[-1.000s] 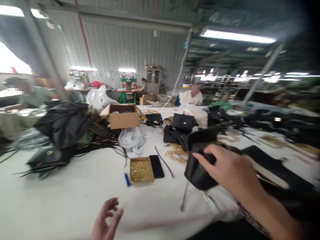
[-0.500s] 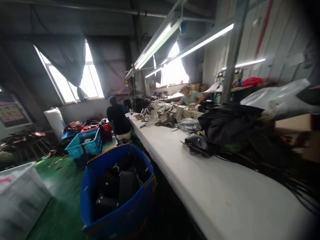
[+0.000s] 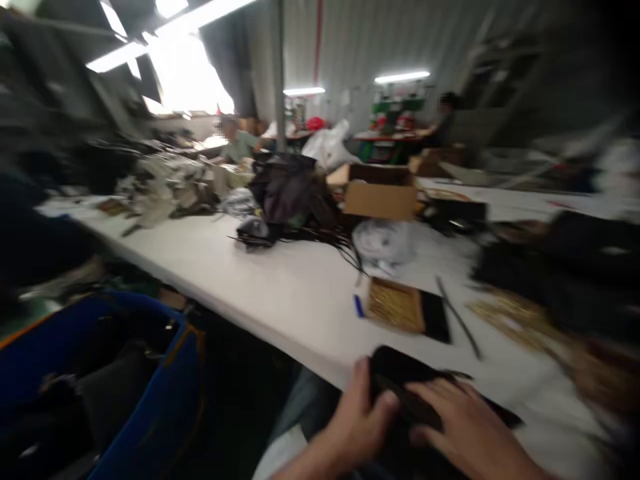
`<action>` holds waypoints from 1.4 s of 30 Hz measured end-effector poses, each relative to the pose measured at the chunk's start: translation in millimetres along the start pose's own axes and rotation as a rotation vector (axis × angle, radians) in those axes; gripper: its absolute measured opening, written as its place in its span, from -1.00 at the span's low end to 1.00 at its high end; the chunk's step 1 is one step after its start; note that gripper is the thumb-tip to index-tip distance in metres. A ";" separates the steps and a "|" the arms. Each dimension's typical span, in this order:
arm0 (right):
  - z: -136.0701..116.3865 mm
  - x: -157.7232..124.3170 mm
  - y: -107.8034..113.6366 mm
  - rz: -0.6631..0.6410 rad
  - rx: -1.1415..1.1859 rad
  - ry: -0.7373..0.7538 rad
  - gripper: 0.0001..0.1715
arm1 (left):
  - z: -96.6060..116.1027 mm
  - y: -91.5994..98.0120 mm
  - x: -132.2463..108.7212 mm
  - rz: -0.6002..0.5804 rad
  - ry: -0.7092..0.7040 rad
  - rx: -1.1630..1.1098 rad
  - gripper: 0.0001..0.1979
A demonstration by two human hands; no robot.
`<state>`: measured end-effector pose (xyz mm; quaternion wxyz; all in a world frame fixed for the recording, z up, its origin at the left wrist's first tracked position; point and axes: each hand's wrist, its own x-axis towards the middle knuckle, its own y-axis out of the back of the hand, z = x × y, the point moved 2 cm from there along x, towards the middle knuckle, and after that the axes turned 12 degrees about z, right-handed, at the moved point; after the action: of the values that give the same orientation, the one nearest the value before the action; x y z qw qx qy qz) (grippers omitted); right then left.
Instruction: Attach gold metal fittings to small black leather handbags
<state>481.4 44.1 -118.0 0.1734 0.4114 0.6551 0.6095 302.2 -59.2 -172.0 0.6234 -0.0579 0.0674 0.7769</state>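
Note:
At the table's near edge lies a flat black piece (image 3: 400, 367), smooth and dark like leather or thick cloth; its exact kind is blurred. My left hand (image 3: 363, 420) grips its left side, thumb on top and fingers around the edge. Over its right part lies my right hand (image 3: 460, 420), its fingers curled onto a fold and the thumb lower down. Part of the piece is hidden under my hands. Just beyond it stands an open small box (image 3: 395, 305) of brass-coloured bits, with a black strip (image 3: 459, 320) to its right.
A long white table (image 3: 280, 280) runs to the left. On it are dark cloth (image 3: 293, 190), a cardboard box (image 3: 380, 200), a clear plastic bag (image 3: 383, 243) and black straps. A blue bin (image 3: 150, 393) stands at the lower left. Other people sit farther off.
My view has swung right and down toward the near table. Both my hands and the black piece have come into view; the blue bin has shifted to the left edge.

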 end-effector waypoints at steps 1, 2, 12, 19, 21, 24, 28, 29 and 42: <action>7.2 -21.2 8.2 -0.126 -0.032 -0.030 -0.79 | -11.9 -9.4 4.3 0.016 -0.016 0.067 -0.03; 11.9 -35.9 11.9 -0.275 -0.039 -0.045 -0.87 | -23.9 -17.6 9.8 0.055 -0.037 0.116 -0.10; 23.6 -83.2 17.0 -0.310 -0.022 -0.143 -0.71 | -50.7 -25.5 33.6 0.028 -0.171 0.198 -0.47; 10.2 -94.6 6.3 -0.391 -0.028 -0.133 -0.52 | -41.2 -20.9 2.8 0.066 -0.083 0.272 -0.27; 10.6 -95.3 1.6 -0.394 0.007 -0.127 -0.47 | -45.1 -20.9 -19.9 0.076 -0.020 0.304 -0.14; 10.8 -94.5 -2.1 -0.414 0.026 -0.110 -0.42 | -54.7 -21.9 -48.5 -0.015 0.170 0.246 -0.05; 10.4 -89.0 -3.7 -0.462 0.022 -0.089 -0.62 | -56.0 -20.0 -54.7 -0.127 0.284 0.116 -0.21; 11.0 -87.7 -3.9 -0.475 0.028 -0.095 -0.67 | -54.3 -18.0 -51.7 -0.119 0.291 0.103 -0.26; 45.2 -100.9 9.2 -0.495 0.679 -0.598 -0.54 | -77.6 -3.0 -24.0 -0.245 0.362 -0.053 -0.01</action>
<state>578.0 -2.6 -145.9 0.3490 0.4332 0.8156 0.1591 310.7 -95.4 -244.3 0.6891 -0.2207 0.1501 0.6737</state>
